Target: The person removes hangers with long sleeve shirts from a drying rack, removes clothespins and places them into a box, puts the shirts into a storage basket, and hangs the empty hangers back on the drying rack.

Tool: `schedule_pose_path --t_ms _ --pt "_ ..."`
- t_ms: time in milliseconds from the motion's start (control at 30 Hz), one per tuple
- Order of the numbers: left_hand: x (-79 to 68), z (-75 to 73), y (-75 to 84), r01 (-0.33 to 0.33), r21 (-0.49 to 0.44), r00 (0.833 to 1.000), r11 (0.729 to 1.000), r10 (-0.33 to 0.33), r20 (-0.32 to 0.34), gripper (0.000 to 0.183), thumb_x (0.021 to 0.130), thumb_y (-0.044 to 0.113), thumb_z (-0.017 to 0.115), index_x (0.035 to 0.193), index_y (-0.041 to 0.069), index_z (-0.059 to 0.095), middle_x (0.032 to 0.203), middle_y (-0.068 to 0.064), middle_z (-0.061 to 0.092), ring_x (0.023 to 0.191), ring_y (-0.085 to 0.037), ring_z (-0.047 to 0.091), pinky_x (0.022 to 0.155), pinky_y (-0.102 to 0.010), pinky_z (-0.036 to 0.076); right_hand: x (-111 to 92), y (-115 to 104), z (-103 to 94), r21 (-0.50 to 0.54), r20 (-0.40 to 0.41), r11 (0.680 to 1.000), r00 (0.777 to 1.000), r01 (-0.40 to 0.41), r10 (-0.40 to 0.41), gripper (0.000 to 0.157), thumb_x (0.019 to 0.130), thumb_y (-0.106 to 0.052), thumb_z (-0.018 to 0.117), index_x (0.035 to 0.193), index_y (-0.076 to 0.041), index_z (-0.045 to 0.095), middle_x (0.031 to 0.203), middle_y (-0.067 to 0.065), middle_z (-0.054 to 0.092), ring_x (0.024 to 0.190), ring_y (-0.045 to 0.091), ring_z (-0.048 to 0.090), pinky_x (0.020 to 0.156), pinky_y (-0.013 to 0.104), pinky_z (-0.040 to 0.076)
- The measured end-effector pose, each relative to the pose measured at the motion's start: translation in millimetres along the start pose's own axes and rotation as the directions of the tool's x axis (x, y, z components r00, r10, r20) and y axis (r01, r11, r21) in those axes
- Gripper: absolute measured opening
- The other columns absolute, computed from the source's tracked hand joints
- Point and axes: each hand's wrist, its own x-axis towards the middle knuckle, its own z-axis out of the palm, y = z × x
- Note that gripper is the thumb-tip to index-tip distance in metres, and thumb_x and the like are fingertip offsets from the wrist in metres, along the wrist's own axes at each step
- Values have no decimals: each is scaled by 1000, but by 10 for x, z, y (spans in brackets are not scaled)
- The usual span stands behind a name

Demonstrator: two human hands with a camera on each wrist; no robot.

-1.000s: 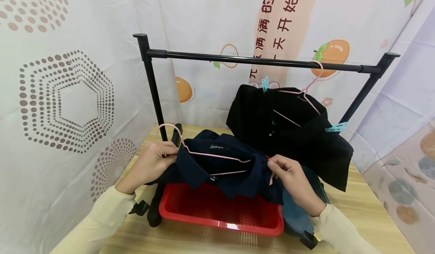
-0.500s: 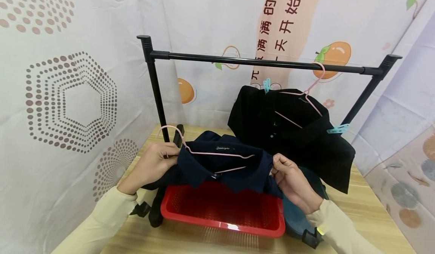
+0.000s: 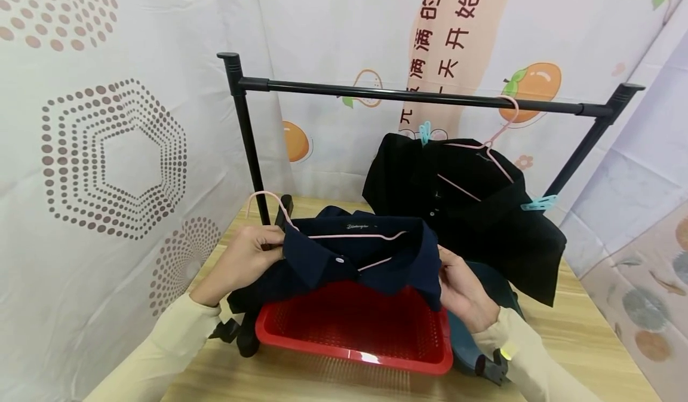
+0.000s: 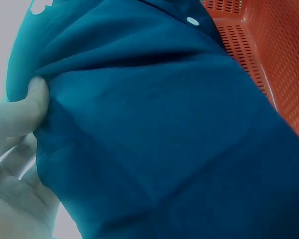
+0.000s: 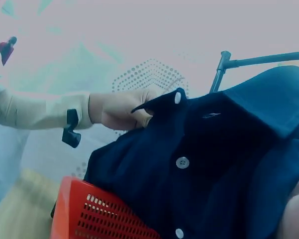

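A navy buttoned shirt (image 3: 313, 269) is held up over a red basket (image 3: 355, 356), its collar spread toward me. A pink hanger (image 3: 352, 236) lies inside the neck opening, with its hook sticking out at the left. My left hand (image 3: 249, 257) pinches the shirt by the shoulder beside the hook; in the left wrist view the thumb (image 4: 37, 102) presses on the cloth. At the opposite side my right hand (image 3: 463, 287) holds the shirt behind the collar, its fingertips partly hidden by fabric. White buttons (image 5: 182, 162) run down the front in the right wrist view.
A black clothes rack (image 3: 376, 93) stands behind. On its right hangs a black shirt (image 3: 478, 235) on another pink hanger (image 3: 507, 130), with light-blue clips (image 3: 539, 203) on it. A dark teal item (image 3: 466, 342) lies right of the basket on the wooden table (image 3: 580, 336).
My right hand has shifted its hold along the shirt's right side and now sits partly behind the collar. The shirt's right half has lifted and spread wider. The left hand stays nearly in place.
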Motion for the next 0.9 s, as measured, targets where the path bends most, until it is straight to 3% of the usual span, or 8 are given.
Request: schedule_pose_path --t_ms 167,300,400,467,633,700,800,900 --pt "-25 -15 -21 8 -27 1000 1000 -8 -17 36 78 -9 71 69 26 67 68 11 54 59 -7 49 56 -22 41 27 -68 -16 -291 -141 957 989 -1 -42 36 106 -11 26 97 -8 60 85 2 60 77 12 58 69 24 48" --pt "-37 -20 -21 -10 5 1000 1000 10 -27 32 77 -7 72 77 25 73 72 13 58 61 -7 50 57 -21 41 22 -151 -12 -625 -295 775 948 -97 -119 28 105 -28 37 110 -10 58 94 2 62 83 15 58 76 28 48" --pt "-42 -15 -26 -12 32 999 999 13 -36 32 77 -8 73 79 24 75 73 14 59 61 -5 49 57 -19 40 4 -178 21 -805 -343 565 919 -180 -195 40 101 -44 37 116 -10 52 99 4 59 83 19 57 79 32 46" --pt "-44 -9 -22 -24 47 999 999 26 -42 33 75 -9 73 81 24 76 72 15 59 60 -4 48 56 -18 39 -8 -166 66 -896 -334 389 904 -215 -268 44 100 -47 39 122 -11 48 101 7 59 83 23 58 81 34 47" --pt "-26 23 19 -104 142 993 984 110 -41 30 73 -6 74 74 24 72 66 15 53 55 -1 41 57 -19 34 1 -36 205 -919 -215 -210 870 -334 -445 45 93 -54 51 124 -22 45 93 7 61 68 21 58 67 35 48" --pt "-20 37 47 -125 176 990 976 133 -35 28 73 -4 75 72 24 70 65 15 51 55 0 39 63 -23 33 8 23 243 -844 -157 -387 861 -372 -484 52 88 -60 54 124 -24 44 91 4 61 66 17 56 60 33 45" --pt "-28 44 87 -137 193 989 972 145 -30 25 72 -3 76 76 21 73 68 15 56 57 0 44 70 -28 32 8 81 261 -759 -74 -526 854 -383 -515 55 85 -64 57 121 -24 46 86 2 58 62 14 50 54 31 41" --pt "-40 43 121 -151 208 987 966 159 -23 25 71 -3 78 83 19 77 71 15 59 63 -3 51 70 -29 36 -1 100 237 -715 5 -595 849 -367 -529 41 89 -56 56 115 -24 51 75 -2 55 54 12 46 49 28 37"
